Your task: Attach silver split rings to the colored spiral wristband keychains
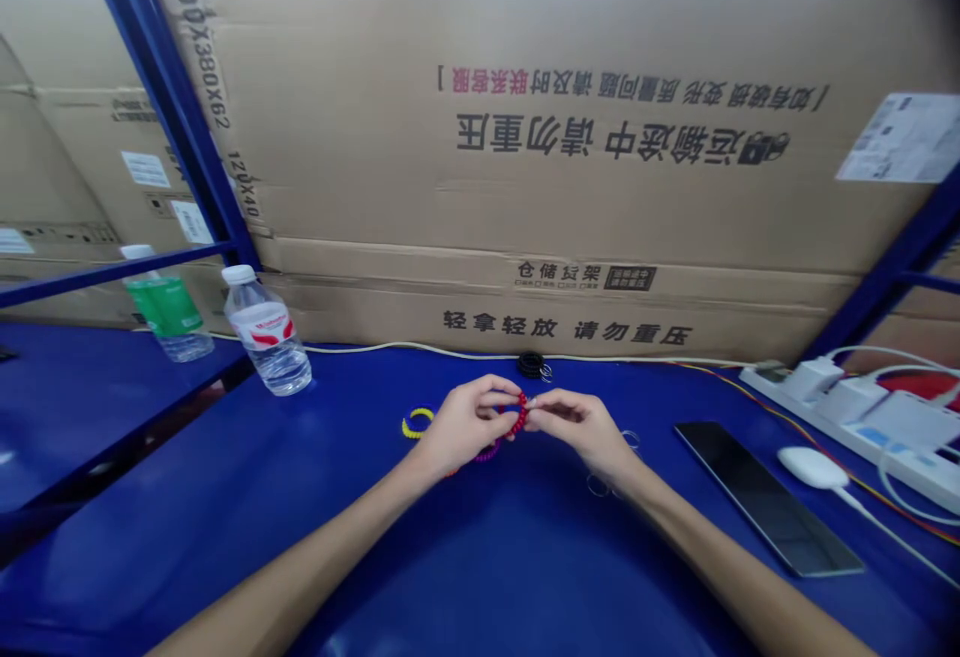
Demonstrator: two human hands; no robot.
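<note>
Red coil bracelet (517, 417) up between our hands, its curve running nearly upright, lower end leaning toward our left, we're pinching it with left hand (466, 425) and right hand (577, 427), yellow coil (417, 423) and purple coil (487, 452) just below on the blue table (525, 557)

I see through one head-worn camera, facing forward and down, close above my left hand (463, 426) and right hand (581, 427).

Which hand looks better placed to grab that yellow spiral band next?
Probably the left hand: it sits beside the yellow band, while the right hand is farther off, beyond the red coil.
</note>
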